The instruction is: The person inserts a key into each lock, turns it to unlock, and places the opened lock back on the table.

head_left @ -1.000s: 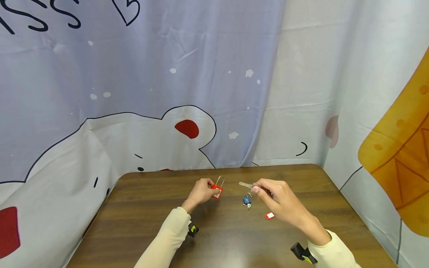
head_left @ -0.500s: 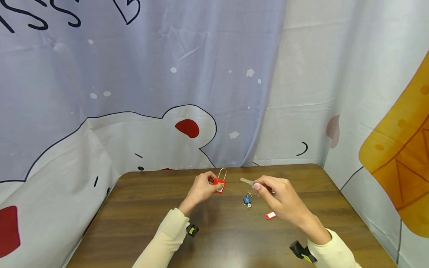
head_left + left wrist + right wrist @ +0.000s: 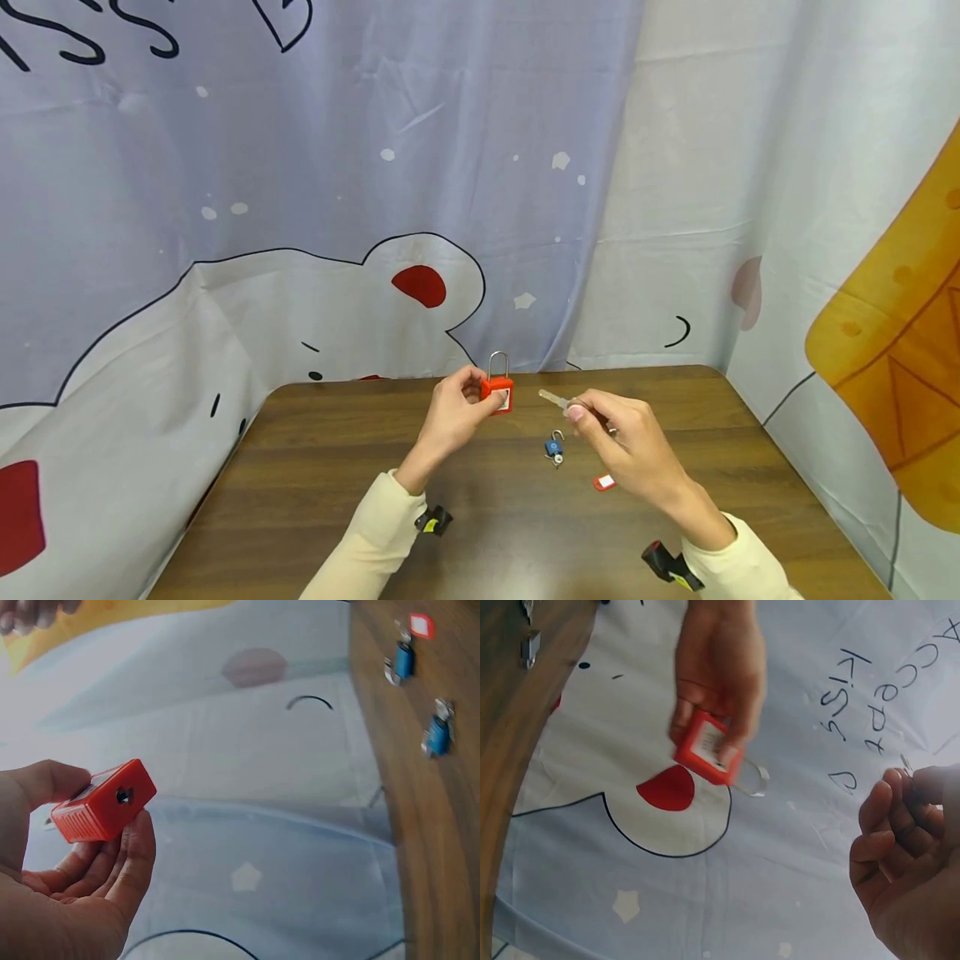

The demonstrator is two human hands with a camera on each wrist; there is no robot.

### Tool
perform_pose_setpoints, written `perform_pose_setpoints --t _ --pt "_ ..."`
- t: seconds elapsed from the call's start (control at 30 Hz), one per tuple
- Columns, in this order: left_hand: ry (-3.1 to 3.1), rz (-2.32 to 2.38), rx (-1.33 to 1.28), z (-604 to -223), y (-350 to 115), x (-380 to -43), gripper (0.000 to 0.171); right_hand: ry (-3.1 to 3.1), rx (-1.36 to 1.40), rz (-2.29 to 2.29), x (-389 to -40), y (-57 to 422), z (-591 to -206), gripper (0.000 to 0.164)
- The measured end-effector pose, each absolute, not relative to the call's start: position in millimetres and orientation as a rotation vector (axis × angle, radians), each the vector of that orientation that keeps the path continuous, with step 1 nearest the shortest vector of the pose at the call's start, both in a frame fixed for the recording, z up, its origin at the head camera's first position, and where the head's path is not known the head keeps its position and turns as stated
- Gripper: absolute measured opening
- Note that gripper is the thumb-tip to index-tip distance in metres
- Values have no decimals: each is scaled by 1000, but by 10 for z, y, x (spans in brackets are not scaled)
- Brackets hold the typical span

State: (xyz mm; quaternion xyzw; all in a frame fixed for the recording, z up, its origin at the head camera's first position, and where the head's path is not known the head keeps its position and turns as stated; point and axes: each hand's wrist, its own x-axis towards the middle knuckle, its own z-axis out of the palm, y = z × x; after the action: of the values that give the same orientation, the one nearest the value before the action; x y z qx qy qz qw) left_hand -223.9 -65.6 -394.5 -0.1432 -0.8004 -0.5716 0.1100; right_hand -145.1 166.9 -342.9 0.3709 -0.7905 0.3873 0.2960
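My left hand [image 3: 452,414] holds a red padlock [image 3: 497,395] up above the far part of the table, its metal shackle pointing upward. Thumb and fingers grip the body from the sides; in the left wrist view the keyhole [image 3: 124,795] on its underside faces the camera. To the right, my right hand [image 3: 632,442] pinches a key [image 3: 553,398] between thumb and index finger, its blade pointing left toward the padlock but apart from it. The fingers hide the key's head. On the table between the hands lies a small blue padlock [image 3: 553,448] with its shackle open.
A red key tag [image 3: 604,482] with a white label lies under the right hand. The left wrist view shows two blue padlocks, one [image 3: 403,658] beside the tag and another [image 3: 439,735] farther off. A printed curtain [image 3: 525,208] hangs behind the wooden table [image 3: 525,533].
My left hand has raised the red padlock and brought it slightly right, turning it more upright. The right hand stays nearly in place with the key, its blade tip a little higher.
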Motion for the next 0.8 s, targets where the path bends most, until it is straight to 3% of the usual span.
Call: perform_pose_setpoints --t 0.57,0.8 --pt "-1993 -2028 -489 -3657 -541 -1876 22 -1937 950 1216 -1445 1443 -3623 21" --pt "-1778 -2187 -526 -3562 -521 -1730 15 -1931 952 1218 -1438 1368 -3659 23"
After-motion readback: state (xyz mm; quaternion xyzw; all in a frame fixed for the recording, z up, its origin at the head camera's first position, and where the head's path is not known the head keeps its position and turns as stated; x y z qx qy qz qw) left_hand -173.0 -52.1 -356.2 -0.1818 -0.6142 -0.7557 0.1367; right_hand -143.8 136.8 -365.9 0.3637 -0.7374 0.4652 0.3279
